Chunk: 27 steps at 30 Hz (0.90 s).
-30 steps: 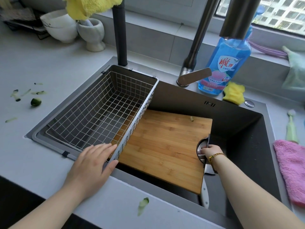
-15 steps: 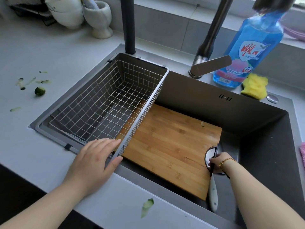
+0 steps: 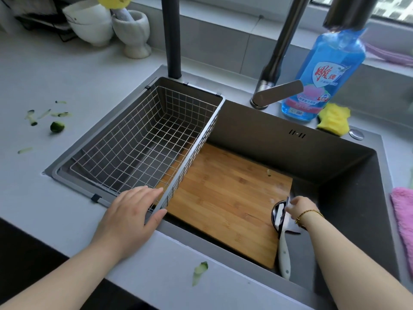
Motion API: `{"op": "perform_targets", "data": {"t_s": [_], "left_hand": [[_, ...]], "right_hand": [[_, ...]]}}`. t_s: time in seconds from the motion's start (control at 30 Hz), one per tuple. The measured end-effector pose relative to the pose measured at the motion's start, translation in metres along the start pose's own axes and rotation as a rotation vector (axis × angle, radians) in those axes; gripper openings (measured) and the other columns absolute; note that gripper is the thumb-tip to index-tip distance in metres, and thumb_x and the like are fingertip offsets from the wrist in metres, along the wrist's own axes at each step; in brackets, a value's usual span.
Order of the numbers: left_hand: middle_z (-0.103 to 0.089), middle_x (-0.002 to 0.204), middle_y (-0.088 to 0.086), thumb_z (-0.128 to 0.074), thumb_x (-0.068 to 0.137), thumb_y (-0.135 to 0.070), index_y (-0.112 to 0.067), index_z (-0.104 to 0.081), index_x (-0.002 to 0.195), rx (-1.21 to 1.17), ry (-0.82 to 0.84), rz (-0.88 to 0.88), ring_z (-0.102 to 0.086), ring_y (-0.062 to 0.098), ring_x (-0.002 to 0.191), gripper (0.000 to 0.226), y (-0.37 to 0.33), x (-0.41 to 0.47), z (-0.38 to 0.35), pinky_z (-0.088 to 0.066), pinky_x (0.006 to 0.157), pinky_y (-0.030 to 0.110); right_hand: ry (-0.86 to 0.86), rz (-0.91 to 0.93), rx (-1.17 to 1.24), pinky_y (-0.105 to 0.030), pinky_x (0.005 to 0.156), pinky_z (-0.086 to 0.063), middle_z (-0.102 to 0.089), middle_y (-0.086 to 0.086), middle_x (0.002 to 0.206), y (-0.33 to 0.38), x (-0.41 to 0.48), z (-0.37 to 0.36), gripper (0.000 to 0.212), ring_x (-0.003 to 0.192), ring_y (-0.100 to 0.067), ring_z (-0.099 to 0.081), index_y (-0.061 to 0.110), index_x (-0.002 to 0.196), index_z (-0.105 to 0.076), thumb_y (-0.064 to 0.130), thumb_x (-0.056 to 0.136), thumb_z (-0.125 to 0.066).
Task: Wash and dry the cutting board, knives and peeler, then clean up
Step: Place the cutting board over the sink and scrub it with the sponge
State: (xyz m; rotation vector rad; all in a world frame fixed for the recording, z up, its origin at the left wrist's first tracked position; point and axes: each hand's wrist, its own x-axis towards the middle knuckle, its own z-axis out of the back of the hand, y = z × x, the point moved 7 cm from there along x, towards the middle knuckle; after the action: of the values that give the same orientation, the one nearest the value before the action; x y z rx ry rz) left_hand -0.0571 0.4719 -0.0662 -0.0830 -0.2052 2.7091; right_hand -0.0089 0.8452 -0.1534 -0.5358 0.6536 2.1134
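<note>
over the sink (image 3: 335, 166), head view: a wire basket (image 3: 143, 148) sits in the left half, and its right wall covers the left edge of the cutting board (image 3: 223, 198). a dark faucet (image 3: 279, 52) stands behind, with a blue soap bottle (image 3: 324, 74) and a yellow sponge (image 3: 334, 118) on the back ledge. a round metal piece (image 3: 276, 212) sits at the board's right edge.

left hand (image 3: 131, 211) lies flat on the basket's near corner, fingers straight and together, thumb against the outer rim. right hand (image 3: 299, 206) is down in the sink, fingers curled at the blade end of the knife (image 3: 284, 253); cannot tell if they grip it.

the board is bamboo and lies flat on the sink floor, a small green scrap near its far edge. the knife has a white handle and lies along the board's right side.

the grey countertop (image 3: 67, 70) has cucumber scraps (image 3: 57, 126) on the left and a peel (image 3: 199, 272) on the front edge. a pink cloth (image 3: 402, 215) lies at right. white bowls (image 3: 89, 25) and a mortar (image 3: 131, 34) stand at the back left, and a window is at top right.
</note>
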Motion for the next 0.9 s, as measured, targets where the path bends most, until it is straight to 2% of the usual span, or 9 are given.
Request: {"op": "perform_targets", "data": {"t_s": [0.1, 0.2, 0.27, 0.33, 0.37, 0.47, 0.6, 0.73, 0.9], "left_hand": [[-0.069, 0.104, -0.003, -0.013, 0.093, -0.055, -0.016, -0.066, 0.109, -0.026, 0.037, 0.007, -0.065, 0.018, 0.100, 0.068, 0.000, -0.001, -0.002, -0.037, 0.093, 0.025], [-0.065, 0.115, -0.003, -0.005, 0.087, -0.066, -0.017, -0.062, 0.119, -0.127, 0.083, 0.005, -0.059, 0.021, 0.112, 0.081, -0.001, -0.004, -0.002, -0.039, 0.098, 0.036], [-0.065, 0.113, -0.006, 0.004, 0.087, -0.066, -0.019, -0.062, 0.118, -0.136, 0.135, -0.008, -0.060, 0.018, 0.110, 0.087, 0.000, -0.005, -0.007, -0.040, 0.097, 0.034], [-0.067, 0.111, -0.006, -0.002, 0.089, -0.064, -0.020, -0.063, 0.117, -0.162, 0.165, -0.028, -0.063, 0.017, 0.106, 0.079, 0.000, -0.003, -0.005, -0.039, 0.096, 0.028], [-0.062, 0.120, -0.007, -0.005, 0.084, -0.067, -0.022, -0.058, 0.123, -0.184, 0.194, -0.036, -0.057, 0.016, 0.114, 0.080, 0.001, -0.001, -0.005, -0.034, 0.100, 0.027], [-0.017, 0.150, -0.018, 0.004, 0.062, -0.070, -0.035, -0.016, 0.144, -0.222, 0.216, -0.121, -0.012, 0.004, 0.141, 0.091, 0.000, 0.015, -0.003, -0.004, 0.113, 0.025], [-0.006, 0.153, -0.017, -0.029, 0.095, -0.049, -0.033, -0.005, 0.145, -0.219, 0.152, -0.254, -0.003, 0.002, 0.141, 0.057, -0.015, 0.071, 0.027, 0.000, 0.114, 0.022], [-0.008, 0.155, -0.009, -0.033, 0.097, -0.042, -0.026, -0.009, 0.147, -0.229, 0.143, -0.391, -0.008, 0.007, 0.142, 0.058, -0.042, 0.128, 0.023, -0.005, 0.114, 0.023], [-0.001, 0.156, 0.002, -0.037, 0.097, -0.036, -0.019, -0.006, 0.148, -0.124, 0.195, -0.391, -0.006, 0.016, 0.144, 0.062, -0.065, 0.177, 0.009, -0.006, 0.115, 0.030]], "right_hand": [[-0.098, 0.109, 0.109, -0.031, 0.081, -0.047, -0.059, -0.015, 0.120, 0.012, -0.013, 0.021, 0.034, 0.101, -0.029, -0.060, 0.003, 0.122, -0.053, 0.012, 0.089, -0.053], [-0.191, 0.169, 0.222, -0.035, 0.092, -0.046, -0.061, -0.016, 0.117, 0.019, -0.030, 0.041, 0.030, 0.105, -0.030, -0.059, 0.003, 0.118, -0.057, 0.011, 0.088, -0.055], [-0.240, 0.203, 0.302, -0.041, 0.094, -0.047, -0.063, -0.016, 0.110, 0.027, -0.041, 0.052, 0.027, 0.102, -0.030, -0.060, 0.005, 0.114, -0.059, 0.012, 0.088, -0.055], [-0.290, 0.227, 0.365, -0.046, 0.094, -0.047, -0.063, -0.014, 0.102, 0.039, -0.050, 0.061, 0.025, 0.101, -0.031, -0.060, 0.007, 0.112, -0.060, 0.012, 0.088, -0.055], [-0.322, 0.232, 0.398, -0.047, 0.094, -0.047, -0.062, -0.011, 0.097, 0.046, -0.055, 0.066, 0.023, 0.100, -0.030, -0.061, 0.008, 0.111, -0.061, 0.012, 0.088, -0.055], [-0.408, 0.231, 0.493, -0.046, 0.094, -0.047, -0.060, -0.009, 0.090, 0.068, -0.070, 0.082, 0.022, 0.095, -0.028, -0.062, 0.006, 0.109, -0.062, 0.010, 0.088, -0.055], [-0.488, 0.189, 0.502, -0.043, 0.095, -0.047, -0.060, -0.006, 0.094, 0.097, -0.082, 0.093, 0.025, 0.099, -0.025, -0.061, 0.007, 0.114, -0.060, 0.012, 0.090, -0.053], [-0.553, 0.158, 0.476, -0.034, 0.095, -0.046, -0.063, -0.008, 0.101, 0.109, -0.097, 0.094, 0.027, 0.103, -0.023, -0.059, 0.008, 0.115, -0.059, 0.013, 0.090, -0.054], [-0.621, 0.094, 0.266, -0.030, 0.090, -0.044, -0.067, -0.008, 0.108, 0.096, -0.113, 0.100, 0.026, 0.102, -0.023, -0.059, 0.009, 0.114, -0.061, 0.015, 0.089, -0.056]]}}
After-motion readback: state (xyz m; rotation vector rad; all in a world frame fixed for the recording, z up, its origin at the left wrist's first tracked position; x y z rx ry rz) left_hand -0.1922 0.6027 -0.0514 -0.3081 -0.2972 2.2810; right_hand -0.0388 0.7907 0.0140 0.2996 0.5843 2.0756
